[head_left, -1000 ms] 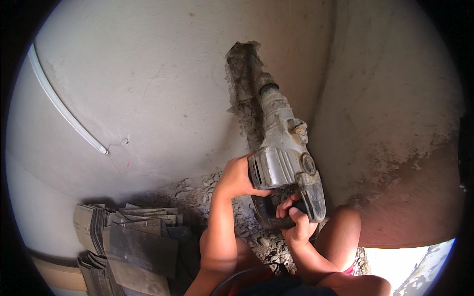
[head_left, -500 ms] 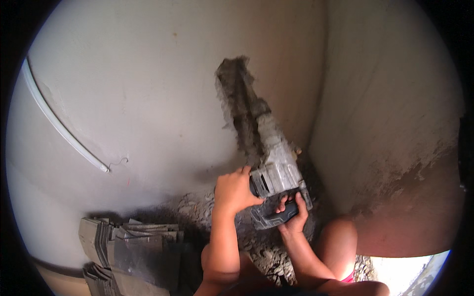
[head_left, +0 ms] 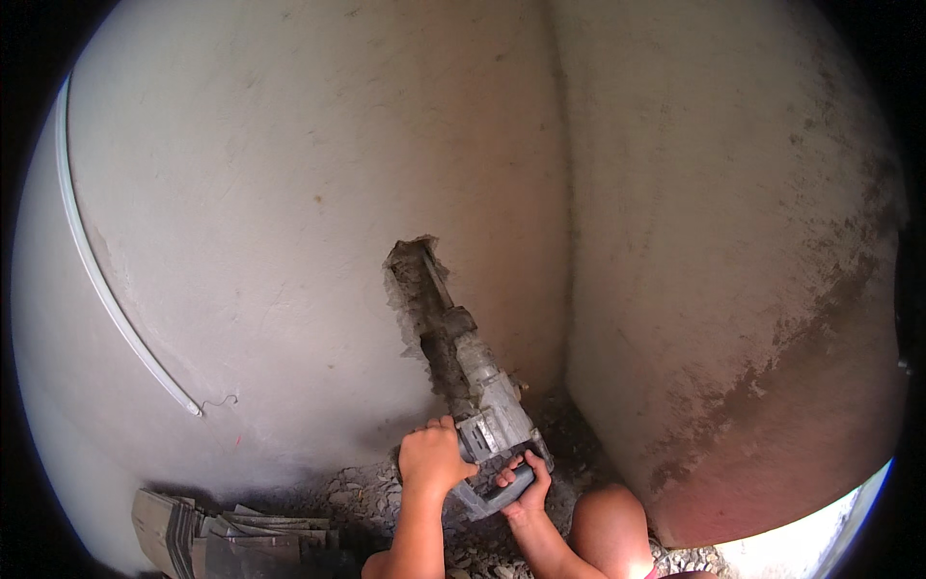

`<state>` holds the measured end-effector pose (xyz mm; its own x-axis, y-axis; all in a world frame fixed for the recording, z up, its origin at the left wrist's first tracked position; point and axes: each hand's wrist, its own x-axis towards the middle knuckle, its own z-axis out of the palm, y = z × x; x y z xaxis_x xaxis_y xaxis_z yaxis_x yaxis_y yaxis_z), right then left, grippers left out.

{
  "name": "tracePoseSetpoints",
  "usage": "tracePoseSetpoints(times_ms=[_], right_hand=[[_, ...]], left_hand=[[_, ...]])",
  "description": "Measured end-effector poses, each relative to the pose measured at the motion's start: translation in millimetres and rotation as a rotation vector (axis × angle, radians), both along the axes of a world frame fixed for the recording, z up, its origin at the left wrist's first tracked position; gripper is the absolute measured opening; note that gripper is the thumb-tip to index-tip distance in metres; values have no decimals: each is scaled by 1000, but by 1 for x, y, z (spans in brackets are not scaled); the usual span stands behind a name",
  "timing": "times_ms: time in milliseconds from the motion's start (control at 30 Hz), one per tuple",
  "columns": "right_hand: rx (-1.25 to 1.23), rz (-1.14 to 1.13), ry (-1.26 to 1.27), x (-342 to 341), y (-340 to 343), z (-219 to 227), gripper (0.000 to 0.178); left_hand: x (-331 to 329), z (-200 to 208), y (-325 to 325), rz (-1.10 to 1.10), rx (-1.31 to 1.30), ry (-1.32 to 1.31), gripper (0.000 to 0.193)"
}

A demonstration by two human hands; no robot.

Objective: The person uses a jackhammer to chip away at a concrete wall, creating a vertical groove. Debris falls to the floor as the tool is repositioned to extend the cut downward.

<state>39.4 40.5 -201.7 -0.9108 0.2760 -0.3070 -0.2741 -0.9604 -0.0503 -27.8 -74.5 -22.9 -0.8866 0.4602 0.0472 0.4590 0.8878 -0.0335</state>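
Observation:
A dusty grey demolition hammer (head_left: 500, 422) points upward along the wall, its chisel (head_left: 438, 275) reaching into a rough channel (head_left: 410, 280) broken out of the plaster. My left hand (head_left: 432, 457) is closed around the lower left side of the hammer's body; what lies under the palm is hidden. On the right, my right hand (head_left: 529, 485) wraps the dark rear handle (head_left: 492, 500), fingers curled through its loop. The chisel's tip lies near the channel's top end.
Broken rubble (head_left: 357, 497) covers the floor along the wall. Stacked grey tiles (head_left: 246, 536) lie at lower left. A white conduit (head_left: 101, 280) runs down the left wall, a thin wire (head_left: 220, 399) at its end. The right wall (head_left: 675, 289) meets this wall in a corner; my knee (head_left: 611, 526) is close by.
The view has tilted up and turned right, so wall, hammer and hands sit lower and further left. The chisel now shows more plainly in the channel. Both hands keep their hold.

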Motion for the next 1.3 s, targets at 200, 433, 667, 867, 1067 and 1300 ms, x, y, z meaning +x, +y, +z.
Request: tracePoseSetpoints(times_ms=[200,433,667,867,1067,1300], right_hand=[[-9,22,-4,5,4,8,23],[0,0,-22,9,-1,20,23],[141,-54,-11,21,2,52,25],[313,-164,-105,37,8,81,22],[1036,-311,-8,78,17,176,18],[1494,-230,16,129,27,235,16]], left_hand=[[5,7,6,29,-19,4,78],[12,12,7,35,-35,30,78],[9,15,-8,-9,98,28,83],[8,9,-10,-41,248,-3,101],[4,-25,1,-245,921,-261,99],[42,-44,27,-336,1413,-344,90]])
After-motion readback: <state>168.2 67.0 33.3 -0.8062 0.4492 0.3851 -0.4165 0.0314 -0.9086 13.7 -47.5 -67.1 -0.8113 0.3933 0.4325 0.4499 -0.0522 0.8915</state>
